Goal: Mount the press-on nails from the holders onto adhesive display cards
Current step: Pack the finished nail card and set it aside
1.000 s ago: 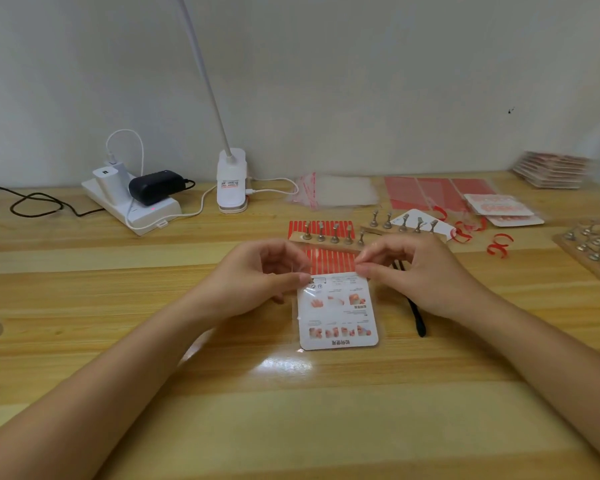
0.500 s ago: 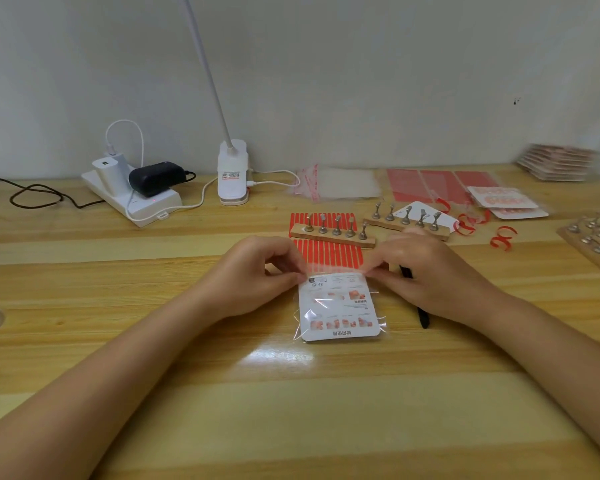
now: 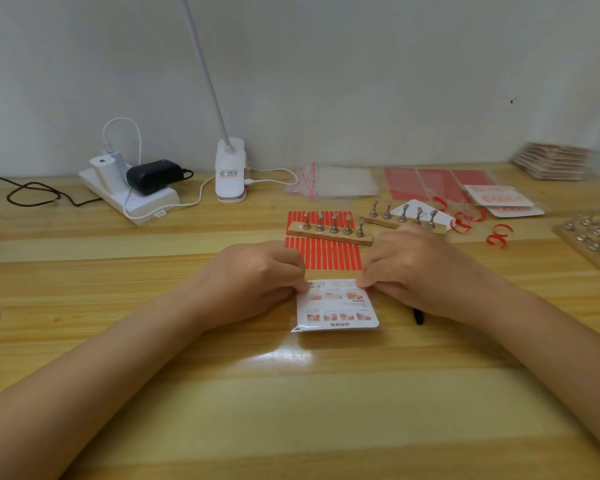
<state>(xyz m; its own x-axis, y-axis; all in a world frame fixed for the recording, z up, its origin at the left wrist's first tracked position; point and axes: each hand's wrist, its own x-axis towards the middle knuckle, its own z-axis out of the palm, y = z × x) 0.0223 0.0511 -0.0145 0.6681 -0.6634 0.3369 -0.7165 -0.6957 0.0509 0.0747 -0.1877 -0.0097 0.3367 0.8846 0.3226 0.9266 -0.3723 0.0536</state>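
A white printed display card [image 3: 336,306] in a clear sleeve lies flat on the wooden table [image 3: 291,393]. My left hand [image 3: 257,278] pinches its top left corner and my right hand [image 3: 416,271] pinches its top right corner. Just behind it lies a sheet of red adhesive strips [image 3: 326,254]. On that sheet sits a wooden nail holder [image 3: 329,232] with several metal stands. A second holder [image 3: 402,216] stands to the right of it, partly on a white card.
A black pen [image 3: 418,315] lies under my right wrist. A power strip [image 3: 132,199] with chargers and a lamp base [image 3: 231,171] stand at the back. Clear bags [image 3: 333,181], red sheets [image 3: 426,185], finished cards [image 3: 499,195], red peel scraps [image 3: 497,235] and another holder board [image 3: 593,237] fill the right side.
Both hands have moved slightly nearer with the sleeved card, and the sleeve's top has been pressed flatter against the card. The card now lies closer to the table's front.
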